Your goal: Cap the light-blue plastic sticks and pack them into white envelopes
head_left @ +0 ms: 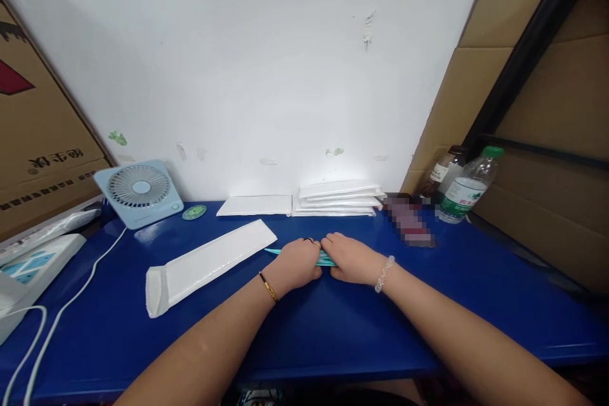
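My left hand (pixel 299 263) and my right hand (pixel 354 258) meet over the middle of the blue table, their fingers curled. Between them shows a thin, flat, teal bundle (pixel 325 259) that looks folded or layered; both hands grip it and cover most of it. One pointed end sticks out past the left hand. Just left of my left hand lies a long white padded envelope (pixel 214 264), slanting across the tabletop with its flap end nearer me. Behind the hands, against the wall, is a stack of similar white envelopes (pixel 337 200), with another white envelope (pixel 254 205) beside it.
A light-blue fan (pixel 140 193) and a round green disc (pixel 195 212) sit at the back left. White cables (pixel 71 298) and a power strip (pixel 33 279) line the left edge. Two bottles (pixel 469 187) (pixel 445 171) stand back right, near a blurred reddish item (pixel 410 221) and cardboard (pixel 547 203).
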The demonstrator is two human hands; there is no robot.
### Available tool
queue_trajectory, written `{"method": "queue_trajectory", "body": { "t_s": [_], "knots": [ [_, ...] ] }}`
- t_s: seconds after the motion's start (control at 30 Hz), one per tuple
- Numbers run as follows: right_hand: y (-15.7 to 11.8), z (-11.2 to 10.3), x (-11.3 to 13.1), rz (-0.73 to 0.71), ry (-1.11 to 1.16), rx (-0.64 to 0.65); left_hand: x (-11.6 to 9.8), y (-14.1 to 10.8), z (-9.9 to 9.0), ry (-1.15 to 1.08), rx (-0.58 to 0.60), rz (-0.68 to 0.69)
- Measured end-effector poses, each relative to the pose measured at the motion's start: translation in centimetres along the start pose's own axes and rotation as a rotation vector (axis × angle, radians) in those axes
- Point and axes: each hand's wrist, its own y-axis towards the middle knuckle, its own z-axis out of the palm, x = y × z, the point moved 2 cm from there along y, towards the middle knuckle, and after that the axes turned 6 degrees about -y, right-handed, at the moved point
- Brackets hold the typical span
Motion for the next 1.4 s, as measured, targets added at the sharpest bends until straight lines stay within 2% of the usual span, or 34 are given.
{"method": "queue_trajectory", "body": {
  "t_s": [0.13,0.23,0.3,0.37,0.43,0.5,0.57,0.63,0.7,0.8,0.9,0.97,1.07,1.17,1.27,1.33,1.4],
  "knots": [
    [0.2,0.2,0.1,0.091,0.037,0.009,0.4,0.1,-0.4,0.012,-0.011,-0.071],
    [-0.1,-0.8,-0.4,0.102,0.122,-0.082,1.0,0.2,-1.1,-0.017,-0.086,-0.139],
    [-0.7,-2.6,-1.0,0.075,0.278,-0.231,1.2,0.1,-1.7,-0.115,-0.158,-0.178],
    [-1.6,-5.1,-1.5,0.016,0.496,-0.417,0.9,0.1,-2.5,-0.303,-0.244,-0.179],
    [-2.2,-7.9,-1.6,-0.023,0.696,-0.561,0.1,0.1,-3.3,-0.546,-0.346,-0.119],
    [-2.3,-10.4,-1.1,-0.020,0.782,-0.694,-0.9,0.3,-4.0,-0.774,-0.422,-0.018],
    [-1.6,-12.2,0.0,0.003,0.771,-0.742,-1.6,0.5,-4.3,-0.939,-0.459,0.077],
    [-0.4,-12.8,1.3,-0.003,0.699,-0.661,-1.8,0.8,-3.9,-1.043,-0.477,0.109],
    [0.7,-12.3,2.2,-0.033,0.628,-0.583,-1.2,1.0,-3.0,-1.093,-0.490,0.058],
    [1.5,-10.1,2.2,-0.082,0.600,-0.484,0.0,1.2,-1.6,-1.102,-0.464,-0.025],
    [1.1,-7.6,0.6,-0.038,0.759,-0.530,0.8,1.5,-1.1,-1.180,-0.441,-0.037],
    [0.8,-5.9,-0.3,0.009,0.929,-0.537,0.8,1.6,-1.4,-1.283,-0.491,-0.062],
    [1.2,-3.3,0.0,0.027,1.003,-0.403,0.3,1.6,-2.1,-1.325,-0.635,-0.133],
    [2.2,-1.5,1.2,0.109,1.041,-0.369,-0.5,1.4,-2.8,-1.013,-0.709,-0.187],
    [2.8,-0.9,1.7,0.158,1.178,-0.314,0.2,0.8,-3.9,-0.662,-0.619,-0.164],
    [2.6,-1.1,1.0,0.213,1.302,-0.351,2.5,-0.1,-5.0,-0.531,-0.542,-0.168],
    [2.3,-1.3,-0.1,0.259,1.424,-0.471,6.2,-1.7,-6.1,-0.446,-0.480,-0.328]
  ]
}}
